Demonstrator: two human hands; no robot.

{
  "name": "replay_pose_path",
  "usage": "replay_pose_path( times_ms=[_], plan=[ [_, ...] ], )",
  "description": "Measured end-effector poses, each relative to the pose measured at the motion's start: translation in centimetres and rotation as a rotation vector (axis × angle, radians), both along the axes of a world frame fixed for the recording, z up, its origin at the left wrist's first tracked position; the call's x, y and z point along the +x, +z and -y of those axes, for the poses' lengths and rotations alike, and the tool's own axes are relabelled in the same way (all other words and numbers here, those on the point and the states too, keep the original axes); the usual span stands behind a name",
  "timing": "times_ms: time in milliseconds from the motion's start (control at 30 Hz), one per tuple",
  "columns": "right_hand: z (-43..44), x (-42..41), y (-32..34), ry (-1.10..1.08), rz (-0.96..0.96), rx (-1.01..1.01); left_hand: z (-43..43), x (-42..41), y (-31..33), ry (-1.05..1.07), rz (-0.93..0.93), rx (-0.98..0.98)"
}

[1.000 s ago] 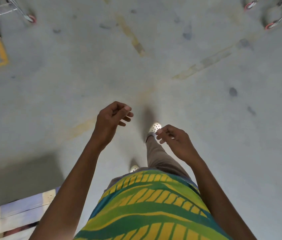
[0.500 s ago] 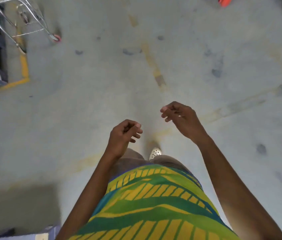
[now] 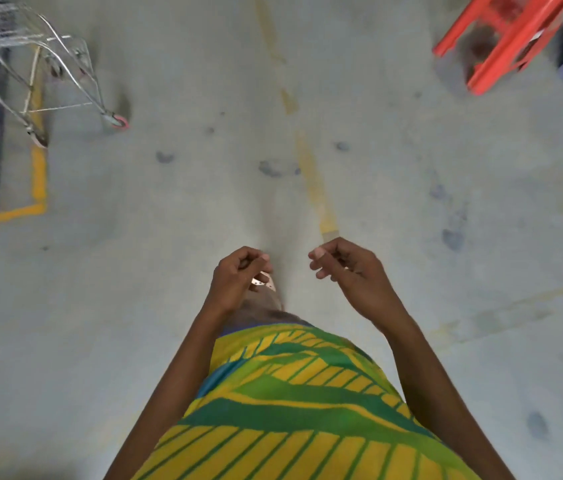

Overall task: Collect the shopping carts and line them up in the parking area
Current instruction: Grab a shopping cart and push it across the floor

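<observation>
Hands first: my left hand (image 3: 238, 277) and right hand (image 3: 349, 268) hang in front of my waist near the middle of the view, fingers loosely curled and clamped on nothing, the two hands close but apart. Nearest shopping cart (image 3: 36, 74) stands at about ten o'clock, well apart from me; only its lower chrome frame, part of the wire basket and two red-rimmed wheels show, beside a yellow painted floor line (image 3: 38, 174). A red plastic pallet-like frame (image 3: 501, 39) lies at one o'clock. I judge the step in hand to be the walk-up, with no cart yet gripped. To do it well I would veer toward ten o'clock, come round to the handle end, which I cannot see, and take the bar with both hands spread wide so the cart steers straight. I would also keep clear of the red frame.
</observation>
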State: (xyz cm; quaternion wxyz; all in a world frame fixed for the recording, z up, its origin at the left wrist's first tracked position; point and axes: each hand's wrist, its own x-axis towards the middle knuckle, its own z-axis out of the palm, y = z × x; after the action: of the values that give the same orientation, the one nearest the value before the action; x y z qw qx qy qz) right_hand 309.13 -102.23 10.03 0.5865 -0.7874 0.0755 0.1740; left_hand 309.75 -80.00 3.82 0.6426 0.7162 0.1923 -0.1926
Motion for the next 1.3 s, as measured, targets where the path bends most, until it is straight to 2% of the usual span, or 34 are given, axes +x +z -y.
replay_pose_path(
  times_ms=[200, 433, 600, 733, 833, 933, 1033, 1300],
  plan=[
    [-2.5, 13.9, 2.4, 0.034, 0.001, 0.009, -3.0, 18.3, 5.0, -0.058, 0.093, 0.013],
    [-3.2, 31.3, -1.9, 0.049, -0.064, -0.06, -3.8, 35.2, 5.5, -0.092, 0.23, 0.092],
    [-4.7, 46.2, -4.2, 0.259, -0.037, -0.106, -3.8, 44.3, 2.9, -0.022, 0.163, 0.17],
    [-7.3, 58.4, -3.1, 0.446, -0.008, -0.106, -4.8, 50.5, 3.9, -0.007, 0.156, 0.209],
    [-10.7, 66.5, -2.3, 0.682, 0.03, -0.153, -7.3, 54.9, 4.0, 0.015, 0.152, 0.255],
    [-15.0, 73.7, -2.0, 0.853, 0.065, -0.182, -10.4, 59.0, 3.1, 0.162, 0.146, 0.289],
    [-19.8, 80.0, -2.6, 0.925, 0.107, -0.193, -14.0, 62.8, 1.9, 0.333, 0.115, 0.244],
    [-36.3, 91.4, -4.7, 1.019, 0.088, -0.147, -30.5, 75.4, -0.5, 0.521, 0.056, 0.276]
  ],
)
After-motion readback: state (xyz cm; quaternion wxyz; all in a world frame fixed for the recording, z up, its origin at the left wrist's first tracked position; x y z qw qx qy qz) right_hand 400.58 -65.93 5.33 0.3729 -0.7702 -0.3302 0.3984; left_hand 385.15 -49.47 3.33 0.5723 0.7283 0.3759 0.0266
